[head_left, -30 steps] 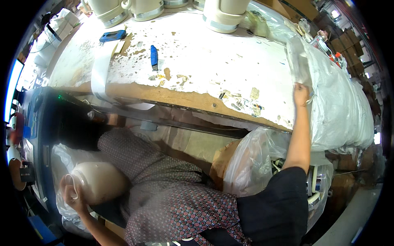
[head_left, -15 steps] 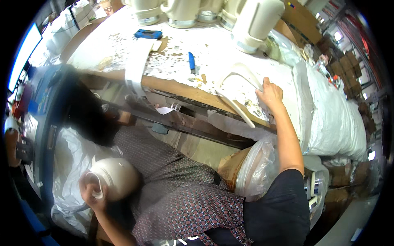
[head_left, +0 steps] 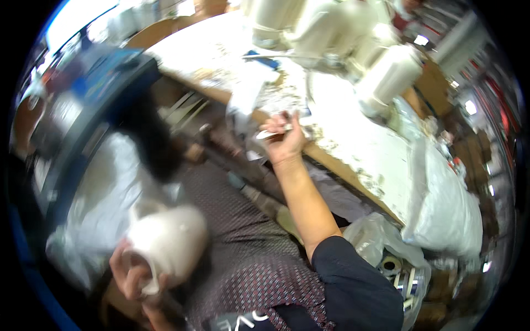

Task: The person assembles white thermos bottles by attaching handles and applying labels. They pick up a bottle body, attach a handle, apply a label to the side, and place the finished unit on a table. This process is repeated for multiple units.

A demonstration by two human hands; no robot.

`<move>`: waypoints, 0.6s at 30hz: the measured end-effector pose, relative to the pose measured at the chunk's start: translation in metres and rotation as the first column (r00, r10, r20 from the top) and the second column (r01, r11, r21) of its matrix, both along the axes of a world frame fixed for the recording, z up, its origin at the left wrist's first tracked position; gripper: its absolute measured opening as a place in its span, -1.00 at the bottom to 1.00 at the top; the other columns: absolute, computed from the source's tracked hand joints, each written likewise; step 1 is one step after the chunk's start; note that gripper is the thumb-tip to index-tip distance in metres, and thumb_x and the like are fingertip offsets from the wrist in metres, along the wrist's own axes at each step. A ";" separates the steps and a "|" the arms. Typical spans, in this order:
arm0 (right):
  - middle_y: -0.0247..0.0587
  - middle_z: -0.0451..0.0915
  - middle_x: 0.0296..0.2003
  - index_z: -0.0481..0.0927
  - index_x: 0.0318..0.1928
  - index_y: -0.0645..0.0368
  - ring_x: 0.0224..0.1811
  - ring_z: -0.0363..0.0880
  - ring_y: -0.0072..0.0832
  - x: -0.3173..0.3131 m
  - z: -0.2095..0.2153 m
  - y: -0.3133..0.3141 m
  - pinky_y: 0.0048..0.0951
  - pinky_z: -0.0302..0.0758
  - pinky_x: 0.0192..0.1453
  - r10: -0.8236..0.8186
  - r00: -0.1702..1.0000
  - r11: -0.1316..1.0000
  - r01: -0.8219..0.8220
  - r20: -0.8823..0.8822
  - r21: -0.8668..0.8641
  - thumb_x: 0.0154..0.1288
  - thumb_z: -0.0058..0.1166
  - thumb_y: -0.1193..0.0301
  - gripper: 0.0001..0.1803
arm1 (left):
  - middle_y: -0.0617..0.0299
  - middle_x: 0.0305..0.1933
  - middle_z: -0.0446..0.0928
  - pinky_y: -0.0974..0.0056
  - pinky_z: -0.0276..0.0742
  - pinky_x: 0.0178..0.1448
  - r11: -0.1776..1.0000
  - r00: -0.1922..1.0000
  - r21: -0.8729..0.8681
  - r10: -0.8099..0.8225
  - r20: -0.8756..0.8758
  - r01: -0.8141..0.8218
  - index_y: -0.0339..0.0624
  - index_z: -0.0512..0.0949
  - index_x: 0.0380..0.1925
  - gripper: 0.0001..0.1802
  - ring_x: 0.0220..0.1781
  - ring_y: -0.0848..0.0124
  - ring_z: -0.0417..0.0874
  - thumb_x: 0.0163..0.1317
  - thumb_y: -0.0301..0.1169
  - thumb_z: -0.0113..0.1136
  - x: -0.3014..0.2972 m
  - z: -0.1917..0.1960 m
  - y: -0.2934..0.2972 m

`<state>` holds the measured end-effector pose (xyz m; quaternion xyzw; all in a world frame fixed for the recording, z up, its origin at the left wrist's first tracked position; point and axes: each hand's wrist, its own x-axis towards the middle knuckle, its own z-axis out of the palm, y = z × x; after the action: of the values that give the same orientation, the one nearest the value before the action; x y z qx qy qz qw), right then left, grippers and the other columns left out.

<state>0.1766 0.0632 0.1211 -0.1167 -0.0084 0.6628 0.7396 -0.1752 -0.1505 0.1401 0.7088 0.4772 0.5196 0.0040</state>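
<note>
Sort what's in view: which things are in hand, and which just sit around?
In hand:
- white ceramic jug, gripped by left hand
- thin white tool, held by right hand

Lying about:
- tall white vessels on workbench
- white plastic sack
- tape rolls

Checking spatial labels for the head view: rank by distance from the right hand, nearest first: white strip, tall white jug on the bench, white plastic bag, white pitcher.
From the right hand:
1. white strip, pinched in its fingers.
2. tall white jug, up-right on the bench.
3. white pitcher, lower left, in the left hand.
4. white plastic bag, far right; close to the pitcher's range.
</note>
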 end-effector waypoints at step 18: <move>-0.36 0.54 -0.39 0.40 0.03 0.14 -0.56 0.35 -0.72 -0.189 -0.042 -0.106 -0.68 0.31 -0.51 0.506 0.544 0.855 -0.421 0.670 -0.304 0.42 0.04 0.31 -0.73 | -0.35 0.05 0.38 -0.25 0.47 0.17 0.996 0.989 -0.079 -0.025 0.147 0.036 -0.19 0.43 -0.52 -0.38 0.13 -0.26 0.49 0.04 0.20 0.32 -0.008 -0.049 -0.016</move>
<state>-0.0124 -0.0431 0.0788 -0.4032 -0.2973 0.7307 0.4638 -0.1829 -0.1667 0.0912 0.6754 0.4854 0.5500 0.0756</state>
